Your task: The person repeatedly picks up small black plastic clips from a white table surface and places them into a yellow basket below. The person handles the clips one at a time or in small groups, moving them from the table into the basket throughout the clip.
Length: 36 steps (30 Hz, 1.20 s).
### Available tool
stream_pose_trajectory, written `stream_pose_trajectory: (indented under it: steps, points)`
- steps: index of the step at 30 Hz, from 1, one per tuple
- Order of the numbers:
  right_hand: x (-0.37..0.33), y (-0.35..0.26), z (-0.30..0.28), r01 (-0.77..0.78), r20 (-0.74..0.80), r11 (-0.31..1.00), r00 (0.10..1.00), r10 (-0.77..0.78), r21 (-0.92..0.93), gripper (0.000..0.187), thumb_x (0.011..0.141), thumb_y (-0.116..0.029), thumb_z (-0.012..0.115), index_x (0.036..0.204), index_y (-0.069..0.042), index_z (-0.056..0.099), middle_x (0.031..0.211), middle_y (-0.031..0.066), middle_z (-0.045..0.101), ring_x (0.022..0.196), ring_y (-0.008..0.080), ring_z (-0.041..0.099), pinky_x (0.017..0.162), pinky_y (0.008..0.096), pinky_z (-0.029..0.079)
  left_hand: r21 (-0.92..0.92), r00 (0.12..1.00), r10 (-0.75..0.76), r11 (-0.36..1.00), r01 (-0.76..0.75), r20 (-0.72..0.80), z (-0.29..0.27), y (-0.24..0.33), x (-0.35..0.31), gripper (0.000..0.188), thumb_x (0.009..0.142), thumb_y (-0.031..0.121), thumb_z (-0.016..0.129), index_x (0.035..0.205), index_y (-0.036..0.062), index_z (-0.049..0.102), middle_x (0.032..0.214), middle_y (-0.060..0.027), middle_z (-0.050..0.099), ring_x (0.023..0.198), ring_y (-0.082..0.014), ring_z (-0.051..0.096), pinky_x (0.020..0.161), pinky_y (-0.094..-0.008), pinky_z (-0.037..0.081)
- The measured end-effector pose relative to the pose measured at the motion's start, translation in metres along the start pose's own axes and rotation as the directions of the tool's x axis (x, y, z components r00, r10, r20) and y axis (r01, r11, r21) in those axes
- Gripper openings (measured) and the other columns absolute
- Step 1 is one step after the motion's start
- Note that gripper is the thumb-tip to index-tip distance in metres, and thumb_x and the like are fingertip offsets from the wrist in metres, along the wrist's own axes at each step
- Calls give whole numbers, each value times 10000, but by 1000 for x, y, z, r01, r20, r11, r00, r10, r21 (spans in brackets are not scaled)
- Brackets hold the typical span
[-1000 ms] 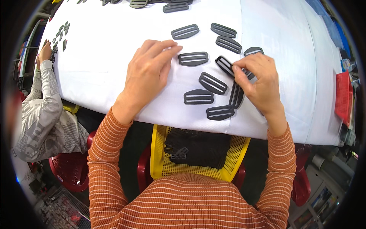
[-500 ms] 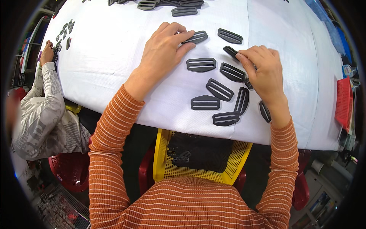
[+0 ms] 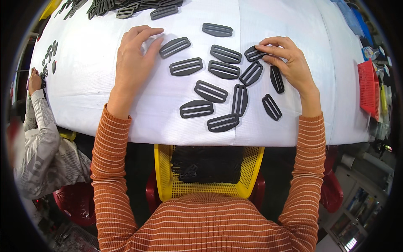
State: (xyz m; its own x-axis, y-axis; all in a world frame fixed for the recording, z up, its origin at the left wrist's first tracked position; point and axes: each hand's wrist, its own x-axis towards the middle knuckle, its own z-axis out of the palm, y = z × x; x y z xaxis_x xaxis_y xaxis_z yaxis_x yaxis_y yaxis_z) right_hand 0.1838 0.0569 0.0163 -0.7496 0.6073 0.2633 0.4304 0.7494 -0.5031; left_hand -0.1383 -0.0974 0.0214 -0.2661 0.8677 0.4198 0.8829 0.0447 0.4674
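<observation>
My left hand (image 3: 135, 61) is open over the white table, thumb and fingers apart. Its thumb is beside a black plastic slide buckle (image 3: 174, 47), with nothing gripped. Farther right, my right hand (image 3: 289, 61) pinches another black slide buckle (image 3: 252, 53) by its right end, close to the tabletop. Between my hands lie several matching buckles, turned at various angles. One slotted buckle (image 3: 251, 73) is just below the held one, and a dark buckle (image 3: 276, 79) lies beneath my right hand.
A heap of black buckles (image 3: 109, 7) covers the table's far left part. Against my front is a yellow basket (image 3: 166, 185) with dark pieces inside. A red basket (image 3: 368, 90) stands at the right edge. At far left, another person's hand (image 3: 35, 81) is among small buckles.
The view has shifted right. My left hand has let go of its buckle and drawn away leftward. The buckle my right hand tilted now lies flat; those fingers pinch a different one.
</observation>
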Motion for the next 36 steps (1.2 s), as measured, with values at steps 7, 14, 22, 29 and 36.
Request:
stream_pose_trajectory:
  steps: [7, 14, 22, 29, 36]
  points:
    - [11, -1, -2, 70, -110, 973, 989, -96, -220, 257, 809, -216, 752, 1064, -192, 772, 1075, -62, 688, 1008, 166, 577, 916, 331, 482, -36, 995, 99, 994, -100, -33, -2, -6, 8, 218, 896, 60, 648, 1084, 109, 747, 1137, -45, 658, 1000, -188, 613, 826, -297, 497]
    - [12, -25, -7, 288, 104, 946, 956, -275, -149, 273, 768, -197, 780, 1041, -202, 772, 1106, -75, 704, 1113, 184, 550, 930, 324, 432, -120, 859, 469, 883, -453, 206, 18, 40, 20, 362, 825, -32, 636, 1135, 123, 738, 1187, -44, 667, 1088, -236, 577, 916, -349, 501]
    - [-16, -24, 12, 102, -86, 986, 990, -114, -128, 210, 815, -181, 752, 1023, -160, 747, 948, -11, 695, 896, 177, 584, 817, 332, 422, -11, 873, 456, 887, -461, 172, 22, 43, 3, 285, 860, 19, 626, 1114, 91, 731, 1155, -40, 685, 1080, -225, 581, 923, -359, 485]
    - [-31, -57, 15, 77, -266, 990, 958, -107, -119, 196, 764, -183, 791, 949, -132, 753, 931, -8, 641, 855, 189, 572, 761, 343, 440, -136, 972, 214, 970, -201, 91, -22, 50, -48, 347, 824, -69, 654, 1136, 62, 729, 1055, -122, 696, 990, -237, 645, 849, -321, 514]
    - [-92, -139, 52, 67, -143, 996, 987, -74, -55, 279, 718, -235, 811, 967, -132, 740, 937, -16, 613, 880, 184, 541, 799, 353, 390, -183, 960, 168, 975, -128, 224, -29, 76, -94, 430, 728, -1, 777, 1150, 65, 724, 1051, -100, 669, 949, -249, 600, 800, -341, 504]
